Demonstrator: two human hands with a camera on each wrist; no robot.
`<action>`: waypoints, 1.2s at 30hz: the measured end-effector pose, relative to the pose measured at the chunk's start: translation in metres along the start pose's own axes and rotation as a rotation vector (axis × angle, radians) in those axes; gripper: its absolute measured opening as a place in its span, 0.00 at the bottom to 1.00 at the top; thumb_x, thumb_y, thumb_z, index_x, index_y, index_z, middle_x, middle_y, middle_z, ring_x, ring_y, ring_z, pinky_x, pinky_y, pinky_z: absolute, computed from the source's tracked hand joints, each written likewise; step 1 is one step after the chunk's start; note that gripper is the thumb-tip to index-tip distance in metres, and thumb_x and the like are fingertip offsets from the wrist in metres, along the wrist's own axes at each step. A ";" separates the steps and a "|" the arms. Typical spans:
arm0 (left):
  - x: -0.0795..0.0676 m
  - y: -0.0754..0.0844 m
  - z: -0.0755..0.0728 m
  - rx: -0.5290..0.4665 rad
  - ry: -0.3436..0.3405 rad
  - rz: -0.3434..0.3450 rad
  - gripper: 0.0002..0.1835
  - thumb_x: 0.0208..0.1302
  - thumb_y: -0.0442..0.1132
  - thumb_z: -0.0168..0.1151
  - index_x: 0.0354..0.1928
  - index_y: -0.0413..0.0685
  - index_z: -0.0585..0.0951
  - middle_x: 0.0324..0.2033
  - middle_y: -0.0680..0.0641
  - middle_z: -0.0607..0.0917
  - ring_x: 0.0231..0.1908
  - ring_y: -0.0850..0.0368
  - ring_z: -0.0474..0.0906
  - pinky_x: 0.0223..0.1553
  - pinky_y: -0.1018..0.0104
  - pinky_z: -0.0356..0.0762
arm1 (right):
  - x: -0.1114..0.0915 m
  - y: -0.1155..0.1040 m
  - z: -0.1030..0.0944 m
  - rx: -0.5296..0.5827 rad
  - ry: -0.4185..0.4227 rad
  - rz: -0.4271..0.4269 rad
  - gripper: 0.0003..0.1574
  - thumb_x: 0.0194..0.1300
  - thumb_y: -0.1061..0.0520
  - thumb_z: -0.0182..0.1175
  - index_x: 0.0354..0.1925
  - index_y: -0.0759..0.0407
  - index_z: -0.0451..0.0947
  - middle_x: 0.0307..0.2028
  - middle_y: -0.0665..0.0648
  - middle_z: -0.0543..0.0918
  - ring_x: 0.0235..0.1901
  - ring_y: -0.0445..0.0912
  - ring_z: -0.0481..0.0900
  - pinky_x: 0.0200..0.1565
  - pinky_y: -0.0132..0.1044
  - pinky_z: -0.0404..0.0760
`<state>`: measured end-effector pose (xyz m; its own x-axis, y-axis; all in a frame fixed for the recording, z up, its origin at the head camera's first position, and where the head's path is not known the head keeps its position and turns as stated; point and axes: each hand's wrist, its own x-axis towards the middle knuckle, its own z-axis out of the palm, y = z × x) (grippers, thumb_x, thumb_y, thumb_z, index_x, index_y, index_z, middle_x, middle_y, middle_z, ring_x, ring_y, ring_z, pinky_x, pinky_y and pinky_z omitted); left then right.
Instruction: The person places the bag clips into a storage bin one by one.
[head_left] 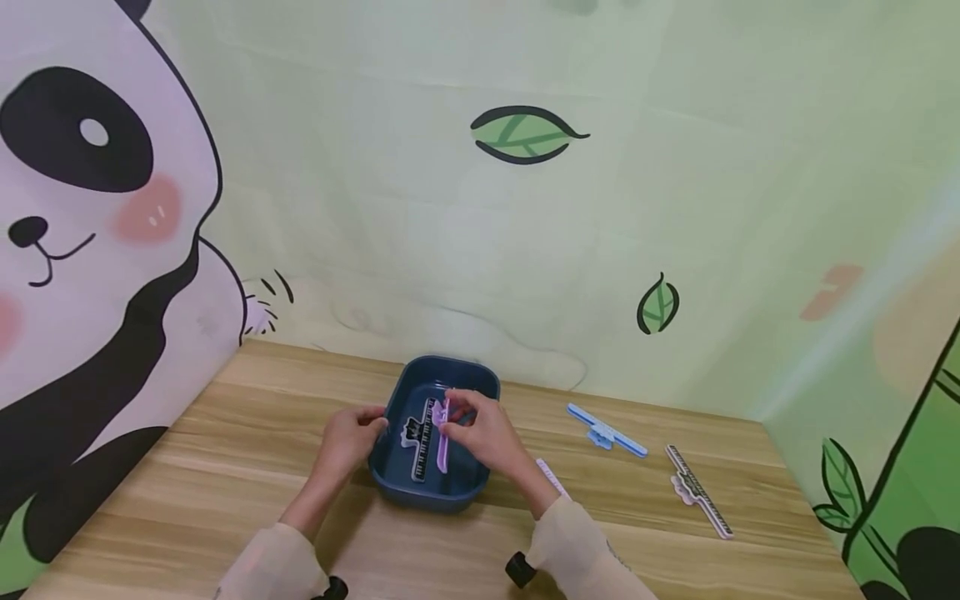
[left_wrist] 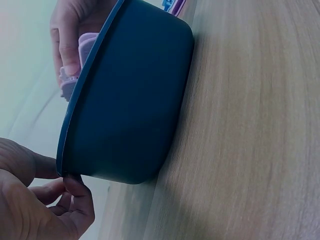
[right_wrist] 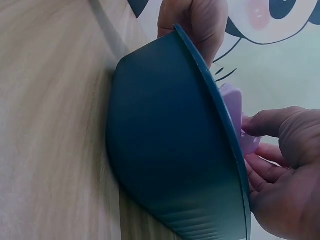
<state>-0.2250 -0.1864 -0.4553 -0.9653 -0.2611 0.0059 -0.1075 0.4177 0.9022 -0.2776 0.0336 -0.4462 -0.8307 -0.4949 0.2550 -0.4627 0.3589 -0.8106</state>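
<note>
Purple clip (head_left: 442, 450), black clip (head_left: 422, 450) in tray (head_left: 424, 499)

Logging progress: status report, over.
Left fingers pinch navy basin. Right fingers pinch purple clip, protruding above it. Black piano-key clip inside. No visible obstruction.

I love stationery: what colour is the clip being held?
The held clip is light purple, clearest in the head view.

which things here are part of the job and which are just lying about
Part of the job, it seems:
left hand, gripping navy tub
right hand, holding purple clip
black-patterned clip, inside the tub

Lying outside the tub, perhaps also for the job:
blue clip
dark-striped clip
pale strip, partly hidden

Just scenery:
panda backdrop
</note>
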 end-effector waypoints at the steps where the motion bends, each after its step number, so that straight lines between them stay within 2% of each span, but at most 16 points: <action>1: 0.000 0.000 0.000 -0.001 0.001 0.000 0.14 0.72 0.30 0.60 0.54 0.27 0.84 0.49 0.30 0.86 0.46 0.41 0.82 0.50 0.49 0.81 | 0.000 0.000 0.000 -0.004 -0.001 0.000 0.30 0.65 0.64 0.69 0.63 0.73 0.76 0.50 0.65 0.85 0.43 0.53 0.82 0.44 0.33 0.82; 11: 0.001 0.000 0.002 -0.003 -0.011 -0.021 0.15 0.73 0.31 0.59 0.56 0.28 0.83 0.51 0.30 0.85 0.48 0.40 0.82 0.52 0.47 0.80 | 0.001 0.008 0.005 -0.117 0.002 -0.073 0.30 0.63 0.67 0.71 0.61 0.74 0.76 0.48 0.66 0.85 0.43 0.56 0.84 0.44 0.37 0.85; 19: 0.001 0.001 0.002 -0.003 -0.021 -0.029 0.15 0.73 0.31 0.59 0.56 0.28 0.83 0.52 0.29 0.85 0.48 0.40 0.82 0.53 0.47 0.80 | 0.000 0.008 0.005 -0.256 -0.044 -0.046 0.30 0.64 0.62 0.72 0.62 0.72 0.77 0.52 0.67 0.84 0.47 0.58 0.83 0.46 0.42 0.84; 29: 0.001 0.001 0.002 -0.013 -0.018 -0.020 0.15 0.73 0.31 0.59 0.56 0.27 0.83 0.51 0.29 0.85 0.47 0.40 0.82 0.52 0.48 0.80 | -0.003 0.005 0.003 -0.222 -0.065 -0.045 0.28 0.66 0.63 0.70 0.61 0.72 0.77 0.56 0.68 0.83 0.49 0.59 0.83 0.50 0.51 0.84; 36: 0.000 0.001 0.001 -0.010 -0.020 -0.019 0.16 0.73 0.31 0.59 0.56 0.27 0.82 0.52 0.29 0.85 0.48 0.40 0.81 0.52 0.48 0.80 | -0.005 0.000 0.001 -0.240 -0.054 -0.062 0.27 0.66 0.63 0.70 0.62 0.69 0.78 0.55 0.66 0.84 0.49 0.55 0.82 0.49 0.46 0.85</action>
<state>-0.2257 -0.1851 -0.4548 -0.9677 -0.2515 -0.0198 -0.1235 0.4040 0.9064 -0.2729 0.0358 -0.4481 -0.7839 -0.5608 0.2664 -0.5776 0.5015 -0.6441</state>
